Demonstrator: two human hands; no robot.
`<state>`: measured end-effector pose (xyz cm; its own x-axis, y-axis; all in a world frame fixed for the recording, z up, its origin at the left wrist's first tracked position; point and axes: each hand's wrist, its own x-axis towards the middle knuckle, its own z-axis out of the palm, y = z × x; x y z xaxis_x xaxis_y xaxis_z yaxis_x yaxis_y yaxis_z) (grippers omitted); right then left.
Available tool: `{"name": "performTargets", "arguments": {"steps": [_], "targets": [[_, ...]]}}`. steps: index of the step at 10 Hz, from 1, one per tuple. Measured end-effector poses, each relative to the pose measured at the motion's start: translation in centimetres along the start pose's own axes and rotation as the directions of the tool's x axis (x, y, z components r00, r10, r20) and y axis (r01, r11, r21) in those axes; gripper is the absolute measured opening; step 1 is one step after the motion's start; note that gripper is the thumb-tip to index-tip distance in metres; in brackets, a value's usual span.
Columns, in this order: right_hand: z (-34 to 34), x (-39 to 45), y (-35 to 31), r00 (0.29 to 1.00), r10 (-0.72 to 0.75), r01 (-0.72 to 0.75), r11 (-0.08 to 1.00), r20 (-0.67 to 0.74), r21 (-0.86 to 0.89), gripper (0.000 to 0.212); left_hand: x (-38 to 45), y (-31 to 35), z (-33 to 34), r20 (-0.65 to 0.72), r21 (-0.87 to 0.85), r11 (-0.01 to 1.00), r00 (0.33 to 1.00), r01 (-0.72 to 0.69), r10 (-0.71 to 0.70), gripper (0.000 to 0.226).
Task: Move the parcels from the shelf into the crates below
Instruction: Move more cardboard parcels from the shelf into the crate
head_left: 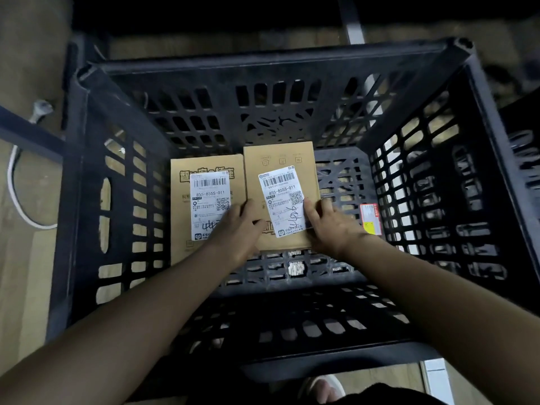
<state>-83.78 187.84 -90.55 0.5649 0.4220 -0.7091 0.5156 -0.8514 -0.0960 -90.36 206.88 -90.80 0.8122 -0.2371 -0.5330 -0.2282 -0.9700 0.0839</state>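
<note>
Two flat cardboard parcels (280, 171) in the crate (271, 65), probably light and stiff; your left hand (238, 226) and right hand (330, 226) pinch one's near edges, thumbs on top

black latticed crate (87, 200), tan parcels (280, 159)

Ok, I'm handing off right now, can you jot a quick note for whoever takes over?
Left hand: grips the left edge of the right parcel.
Right hand: grips that parcel's right edge, thumb on its label.
Things: the left parcel lies flat on the floor of the black crate; the right parcel sits beside it, edge slightly over it.
Done: two parcels are in the crate.
Left: release the right parcel; the shelf is out of view, so check it for more.
</note>
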Motion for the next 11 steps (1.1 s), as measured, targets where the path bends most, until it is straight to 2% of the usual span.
{"name": "performTargets", "arguments": {"steps": [1,2,3,4,5,7,8,9,10,11], "targets": [[-0.1,0.1,0.3,1.000,-0.014,0.015,1.000,0.014,-0.024,0.092,0.2,0.5,0.6,0.080,0.042,0.999,0.997,-0.009,0.006,0.079],[-0.1,0.1,0.4,1.000,-0.010,0.011,0.997,0.006,-0.071,0.094,0.1,0.3,1.6,0.101,0.120,0.992,0.995,-0.023,0.010,0.092],[0.4,0.4,0.0,0.996,-0.044,0.032,0.986,-0.077,-0.161,0.089,0.1,-0.8,3.0,0.019,0.179,0.980,0.996,-0.085,0.082,0.084],[0.5,0.5,-0.9,0.994,-0.099,0.084,0.972,-0.055,-0.221,0.083,0.1,-1.3,3.3,0.037,0.285,0.952,0.994,-0.110,0.103,0.087],[0.1,-0.1,-1.7,0.994,-0.108,0.109,0.960,0.018,-0.259,0.089,0.1,-1.0,2.2,0.014,0.224,0.970,0.995,-0.096,0.095,0.094],[0.1,-1.4,-1.3,0.992,-0.107,0.121,0.952,0.065,-0.282,0.092,1.0,-1.0,3.0,0.061,0.002,0.995,0.993,-0.100,0.100,0.075],[-0.1,-1.3,-1.5,0.992,-0.085,0.108,0.945,0.089,-0.308,0.090,1.6,-1.3,3.7,0.032,-0.050,0.975,0.975,-0.218,0.220,0.088],[0.4,-1.3,-1.0,0.995,-0.061,0.084,0.941,0.082,-0.328,0.091,1.2,-0.9,3.0,-0.090,0.024,0.954,0.949,-0.300,0.301,0.050],[0.7,-1.1,-0.6,0.996,-0.051,0.069,0.951,0.068,-0.302,0.092,1.7,-0.7,3.2,-0.160,-0.034,0.990,0.979,-0.136,0.129,0.045],[0.6,-0.8,-0.5,0.996,-0.075,0.086,0.952,0.050,-0.293,0.095,1.6,-0.5,3.4,-0.043,0.014,0.995,0.994,-0.103,0.104,0.060]]}}
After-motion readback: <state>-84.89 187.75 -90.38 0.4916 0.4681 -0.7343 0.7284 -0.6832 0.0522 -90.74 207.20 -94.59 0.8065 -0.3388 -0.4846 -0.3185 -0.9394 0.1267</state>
